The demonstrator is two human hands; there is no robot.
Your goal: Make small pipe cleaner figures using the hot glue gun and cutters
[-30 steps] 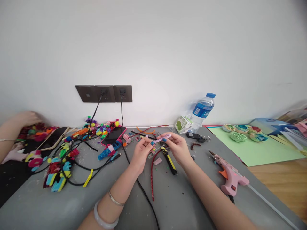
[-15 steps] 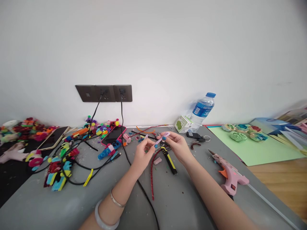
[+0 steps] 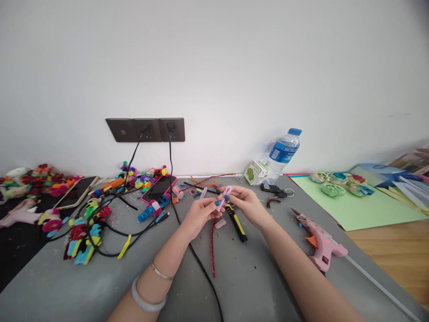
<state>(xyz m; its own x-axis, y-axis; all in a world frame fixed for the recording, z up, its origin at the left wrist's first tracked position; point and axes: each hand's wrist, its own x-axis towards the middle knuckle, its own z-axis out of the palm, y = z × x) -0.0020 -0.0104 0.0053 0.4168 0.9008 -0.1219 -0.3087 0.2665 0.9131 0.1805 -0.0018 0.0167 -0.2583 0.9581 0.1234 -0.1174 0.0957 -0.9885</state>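
Plain white wall [image 3: 234,67] behind, evenly lit by soft daylight. Dark triple socket panel [image 3: 145,129] low on it, two black cables plugged in. Grey surface [image 3: 100,286] pushed against the wall, speckled with scraps. Strip of wooden floor [image 3: 398,255] at the lower right.

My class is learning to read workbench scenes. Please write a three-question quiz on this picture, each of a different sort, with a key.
1. True or false: both hands hold the pink pipe cleaner.
2. Which lies right of the right hand? A) pink glue gun B) phone C) wall sockets
3. Fill in: the water bottle has a ___ cap.

Key: 1 true, the left hand pinches it too; 2 A; 3 blue.
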